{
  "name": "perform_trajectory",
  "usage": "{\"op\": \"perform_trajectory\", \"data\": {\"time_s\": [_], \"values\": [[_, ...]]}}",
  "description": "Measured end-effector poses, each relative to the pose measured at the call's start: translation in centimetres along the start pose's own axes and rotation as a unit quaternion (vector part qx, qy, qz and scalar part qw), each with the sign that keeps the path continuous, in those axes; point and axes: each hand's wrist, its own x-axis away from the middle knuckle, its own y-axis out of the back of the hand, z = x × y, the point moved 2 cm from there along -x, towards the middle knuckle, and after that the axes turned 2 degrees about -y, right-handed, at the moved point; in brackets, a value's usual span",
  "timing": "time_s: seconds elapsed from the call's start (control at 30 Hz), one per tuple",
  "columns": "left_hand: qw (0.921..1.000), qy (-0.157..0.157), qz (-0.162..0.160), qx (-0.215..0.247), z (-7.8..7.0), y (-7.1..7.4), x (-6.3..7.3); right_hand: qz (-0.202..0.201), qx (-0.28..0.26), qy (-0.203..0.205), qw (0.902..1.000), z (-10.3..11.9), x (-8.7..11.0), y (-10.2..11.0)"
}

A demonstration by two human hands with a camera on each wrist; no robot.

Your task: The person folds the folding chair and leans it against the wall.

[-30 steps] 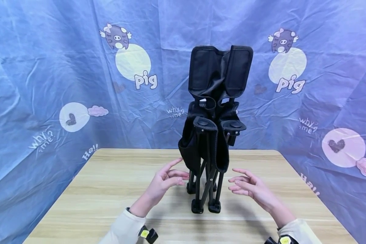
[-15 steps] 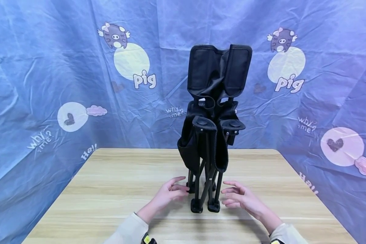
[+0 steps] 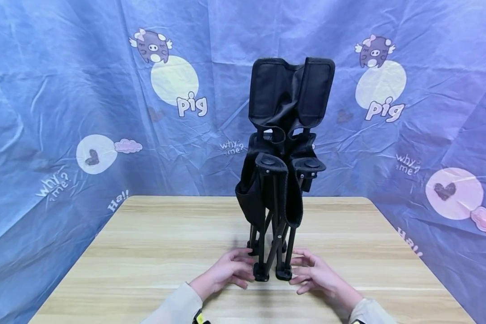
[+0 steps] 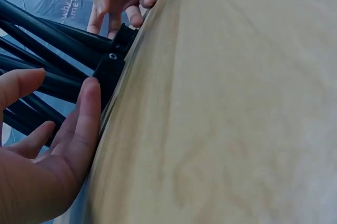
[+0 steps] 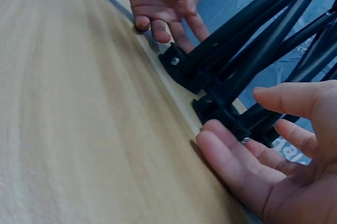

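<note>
A black folding chair [image 3: 281, 189], folded up, stands upright on the wooden table [image 3: 158, 243]. Its fabric back and armrests with cup rings are bunched at the top, and crossed legs come down to plastic feet [image 3: 261, 272]. My left hand [image 3: 228, 272] is low at the left front foot, fingers loosely bent and spread. Opposite it, my right hand [image 3: 317, 274] has its fingertips right at the right front foot. Both palms face the legs from either side. In the left wrist view a fingertip overlaps a foot [image 4: 109, 71]; neither hand is curled round the frame.
Behind the table hangs a blue cloth [image 3: 222, 117] printed with pigs, hearts and words. The table's far edge runs just behind the chair. Bare wood extends to the left and right of it.
Both hands have come down and inward, from beside the chair's lower fabric and legs to its front feet. The chair stands where it was.
</note>
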Motion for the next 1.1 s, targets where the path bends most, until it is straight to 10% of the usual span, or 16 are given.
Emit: {"op": "perform_trajectory", "data": {"time_s": [1.1], "values": [[0.9997,0.016,0.010,0.014,0.7,-1.3,-1.0,0.000,-0.006,0.006,1.0000,-0.2,-1.1,-0.6]]}}
